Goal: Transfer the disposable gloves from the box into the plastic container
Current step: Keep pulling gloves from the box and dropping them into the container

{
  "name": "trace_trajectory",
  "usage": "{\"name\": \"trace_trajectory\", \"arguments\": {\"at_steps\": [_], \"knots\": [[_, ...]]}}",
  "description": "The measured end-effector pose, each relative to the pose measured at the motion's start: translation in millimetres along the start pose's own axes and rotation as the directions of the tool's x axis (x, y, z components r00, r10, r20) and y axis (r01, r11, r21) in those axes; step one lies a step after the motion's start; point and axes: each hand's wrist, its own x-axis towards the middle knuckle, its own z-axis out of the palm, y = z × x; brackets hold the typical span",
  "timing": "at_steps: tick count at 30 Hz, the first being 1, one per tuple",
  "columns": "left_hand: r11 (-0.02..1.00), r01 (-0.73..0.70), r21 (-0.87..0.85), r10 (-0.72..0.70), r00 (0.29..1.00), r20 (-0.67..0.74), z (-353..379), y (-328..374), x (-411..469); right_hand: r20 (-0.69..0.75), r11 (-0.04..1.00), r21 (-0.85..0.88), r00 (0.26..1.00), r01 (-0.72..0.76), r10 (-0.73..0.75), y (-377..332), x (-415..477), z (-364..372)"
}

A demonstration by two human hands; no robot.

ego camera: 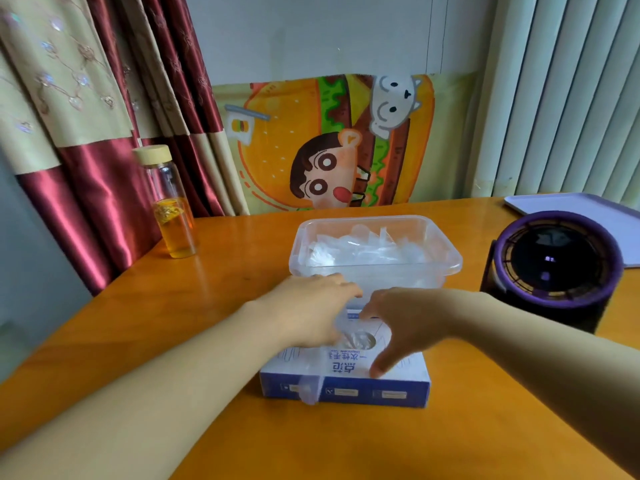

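Left grip (311, 313) and right grip (401, 323) rested spread on the box (363, 393), holding nothing. Gloves (363, 252) lay in the container (453, 266) behind.

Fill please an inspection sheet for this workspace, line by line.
Surface: orange wooden table, glossy.
Job's things: blue-and-white cardboard glove box, clear gloves in its round hole; clear plastic container behind it, holding more gloves.
Clutter: glass bottle of amber drink; purple-black cylindrical device; lilac tray.
Hands: left hand rests on box; right hand spread over hole.
Cables: nothing seen.
Surroundings: red-beige curtains, cartoon poster, vertical blinds.
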Motion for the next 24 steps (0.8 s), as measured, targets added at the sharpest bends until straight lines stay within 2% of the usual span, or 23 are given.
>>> {"name": "trace_trajectory", "arguments": {"at_steps": [3, 9, 13, 15, 20, 22, 24], "knots": [[0.997, 0.073, -0.004, -0.073, 0.996, -0.051, 8, -9, 2, 0.004, 1.0, 0.029, 1.0, 0.002, -0.002, -1, 1, 0], [0.985, 0.128, -0.118, -0.131, 0.991, -0.018, 0, -28, -4, -0.013, 1.0, 0.03, 1.0, -0.009, 0.009, -1, 1, 0], [0.938, 0.118, -0.326, -0.161, 0.981, -0.108, -22, -36, -16, -0.089, 0.996, 0.091, 0.996, 0.001, 0.007, 4, -2, 2], [0.9, 0.111, -0.422, -0.187, 0.972, -0.143, -30, -40, -22, -0.195, 0.977, 0.209, 0.981, 0.037, 0.004, 8, -4, -1], [0.781, 0.107, -0.615, -0.239, 0.961, -0.136, -40, -55, -26, -0.502, 0.876, 0.449, 0.861, 0.176, 0.084, 13, -13, -28], [0.722, 0.101, -0.685, -0.237, 0.966, -0.108, -41, -61, -26, -0.604, 0.794, 0.541, 0.785, 0.277, 0.138, 12, -16, -38], [0.601, 0.076, -0.795, -0.223, 0.972, -0.076, -40, -65, -24, -0.694, 0.724, 0.582, 0.691, 0.37, 0.204, 11, -17, -44]]}}
